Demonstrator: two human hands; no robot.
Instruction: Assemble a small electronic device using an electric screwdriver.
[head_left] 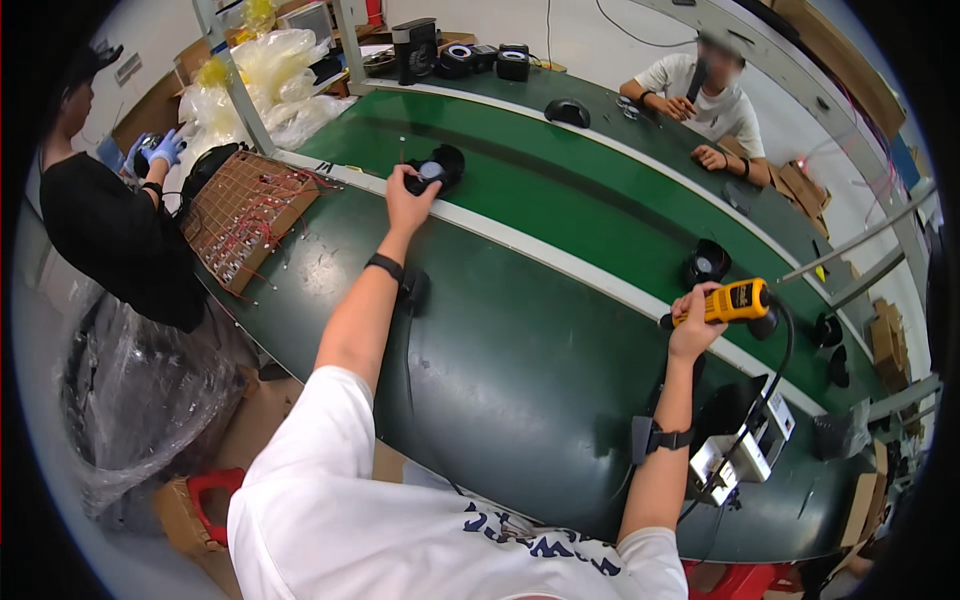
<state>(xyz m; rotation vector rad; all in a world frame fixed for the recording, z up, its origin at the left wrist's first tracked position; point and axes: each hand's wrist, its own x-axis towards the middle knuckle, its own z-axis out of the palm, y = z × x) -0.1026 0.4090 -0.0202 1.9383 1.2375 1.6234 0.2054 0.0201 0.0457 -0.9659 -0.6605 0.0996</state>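
Observation:
My left hand (408, 204) reaches far forward to the green conveyor belt (540, 212). Its fingers close on the near edge of a black rounded housing (447, 163) with a pale round disc in it, at the belt's near rail. In my right hand (696, 325) is a yellow corded electric screwdriver (735, 301), fingers wrapped round its body. The tool lies roughly level, dark tip pointing left, over the near rail. Just beyond it, a second black round housing (707, 263) sits on the belt.
Right of my right forearm stands a white metal fixture (733, 464). A wooden grid tray (240, 218) with red wires lies at the left end of the dark green bench (520, 390). A gloved co-worker (110, 220) stands left; another person (710, 115) sits across the belt.

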